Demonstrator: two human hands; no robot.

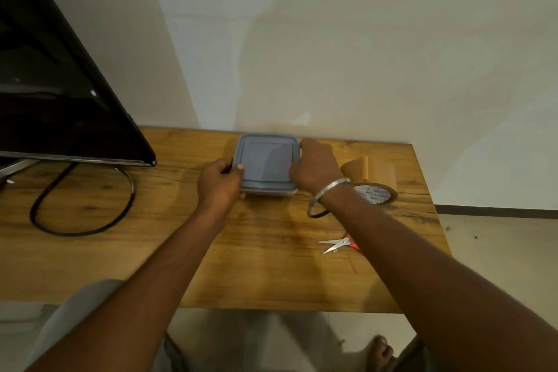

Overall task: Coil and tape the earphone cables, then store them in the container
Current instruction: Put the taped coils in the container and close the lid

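To do this well, I think I should squeeze both sides the same and lift the lid (pixel 265 160) slowly, so nothing tips. My left hand (pixel 220 183) curls round the left edge of the box (pixel 271 192), thumb on top. The box sits between my hands, at the back of the table (pixel 181 251). My right hand (pixel 317 166) curls over its right edge. I see no earphones.

Dim, warm indoor light. Soft shadows lay across wall (pixel 332 54) and table (pixel 126 257). Small glare spot sat on dark monitor (pixel 60 84). Whole frame was slightly blurred; left hand (pixel 219 183), right hand (pixel 317 164) soft-edged. Wide-angle distortion bent edges, stretched forearms.
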